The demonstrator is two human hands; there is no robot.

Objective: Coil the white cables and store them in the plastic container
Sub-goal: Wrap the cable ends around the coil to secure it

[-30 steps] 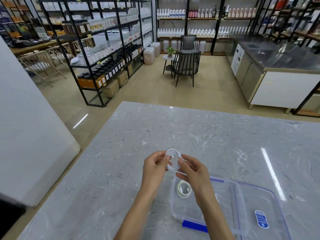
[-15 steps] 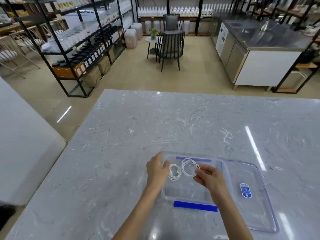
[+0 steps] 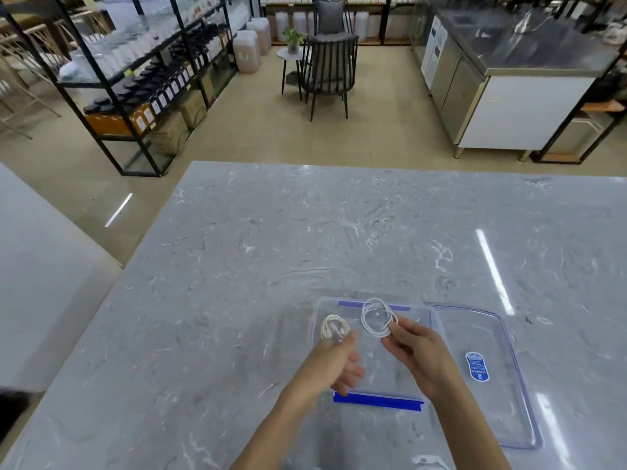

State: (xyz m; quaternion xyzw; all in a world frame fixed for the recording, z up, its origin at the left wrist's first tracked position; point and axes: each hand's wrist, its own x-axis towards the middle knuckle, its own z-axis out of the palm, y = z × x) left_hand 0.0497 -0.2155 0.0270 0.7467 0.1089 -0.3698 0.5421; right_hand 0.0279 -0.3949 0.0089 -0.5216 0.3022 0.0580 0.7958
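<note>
- Head view: found plastic container (image 3: 380, 371) open on the marble bench (image 3: 271, 266), with lid (image 3: 502, 395) lying flat just beside it on the right.
- Noted smaller white coil (image 3: 335, 329) lying inside the container at its far-left end, with no hand touching it.
- Noted larger white coil (image 3: 376, 317) pinched at its near edge between thumb and forefinger of right hand (image 3: 419, 354). Remaining fingers (image 3: 405, 329) loosely bent.
- Located this coil over the container's far side, overlapping the far blue clip (image 3: 349, 304). Cannot tell whether resting on the floor or held just above.
- Recorded left hand (image 3: 334, 364) blurred over the container's near-left part, fingers (image 3: 349, 371) slack and slightly curled, with nothing in them.
- Compared with half a second earlier: left hand drawn back from the far-left corner, away from the smaller coil. Right-hand pinch on the larger coil unchanged, in much the same place.
- Compared with one second earlier: larger coil then held by both hands; now by the right alone, over the container.
</note>
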